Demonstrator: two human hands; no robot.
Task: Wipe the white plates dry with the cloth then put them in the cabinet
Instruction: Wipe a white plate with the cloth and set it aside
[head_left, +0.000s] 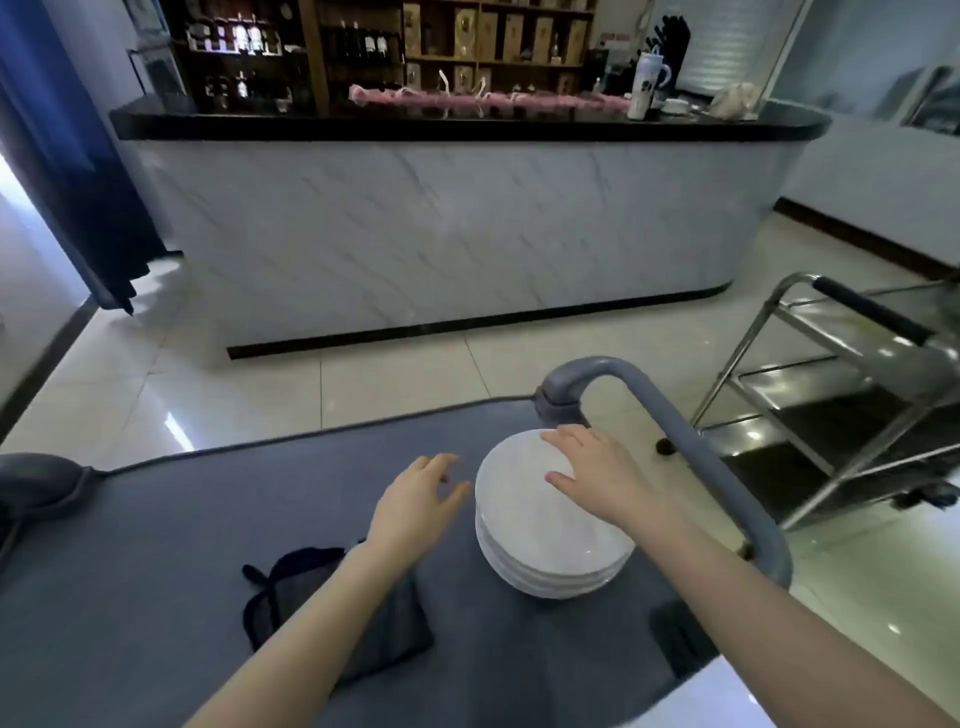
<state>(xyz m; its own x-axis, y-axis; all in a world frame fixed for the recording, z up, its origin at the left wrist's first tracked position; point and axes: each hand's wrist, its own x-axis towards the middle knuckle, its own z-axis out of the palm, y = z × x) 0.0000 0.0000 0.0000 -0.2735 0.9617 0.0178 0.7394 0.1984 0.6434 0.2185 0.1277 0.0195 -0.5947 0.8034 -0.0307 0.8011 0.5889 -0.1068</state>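
Stack of white plates sits toward the right side of a grey cart top, close to the cart's curved handle, with both your arms over it. Your right grip lies flat on the top plate, fingers spread and holding nothing. Your left grip hovers just beside the stack's left rim, fingers loosely bent and empty, too blurred to say whether the thumb touches the china. The dark cloth lies on the cart top under your left forearm, near the stack but in neither grip.

Risk, on this showing, starts with the bare palm. If the plates are wet, as the task implies, the top one is likely to skate under a flat hand rather than lift. A sideways push could carry it, or the upper plates with it, toward the handle side, where hard floor tiles lie below. A pinch at one rim alone could let a slick plate tip out. Your forearm could also drag the cloth away from the stack. No cabinet can be picked out with certainty, so the carry ahead cannot be judged. A steel trolley stands near on the right and could catch an elbow.
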